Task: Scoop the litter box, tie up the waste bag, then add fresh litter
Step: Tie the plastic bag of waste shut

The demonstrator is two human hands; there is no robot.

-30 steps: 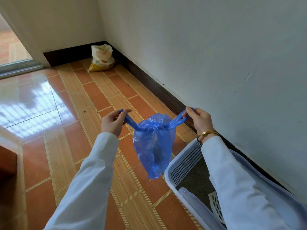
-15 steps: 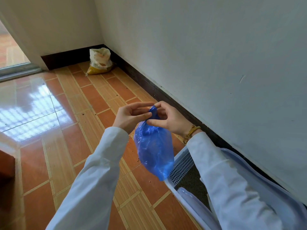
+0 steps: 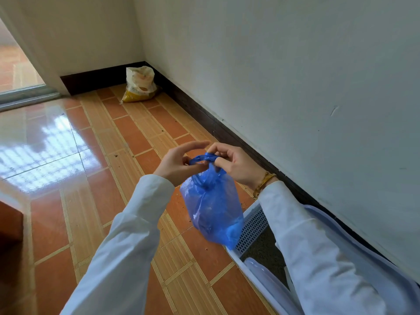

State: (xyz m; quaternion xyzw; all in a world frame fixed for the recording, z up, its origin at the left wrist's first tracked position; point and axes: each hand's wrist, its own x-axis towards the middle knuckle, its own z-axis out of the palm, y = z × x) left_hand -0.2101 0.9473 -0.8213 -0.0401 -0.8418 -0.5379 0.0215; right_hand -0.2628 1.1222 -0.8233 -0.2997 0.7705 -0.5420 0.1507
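1. Above the tiled floor [image 3: 141, 142], beside the litter box [image 3: 252, 226], a blue bag [image 3: 211, 208] hangs from both hands.
2. The left hand [image 3: 179, 162] pinches one twisted handle, forefinger extended.
3. The right hand [image 3: 236, 162] curls its fingers round the other handle.
4. A litter sack [image 3: 139, 84] stands in the far corner.

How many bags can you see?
2: the blue bag held up by both hands over the floor, and the white and yellow bag in the far corner.
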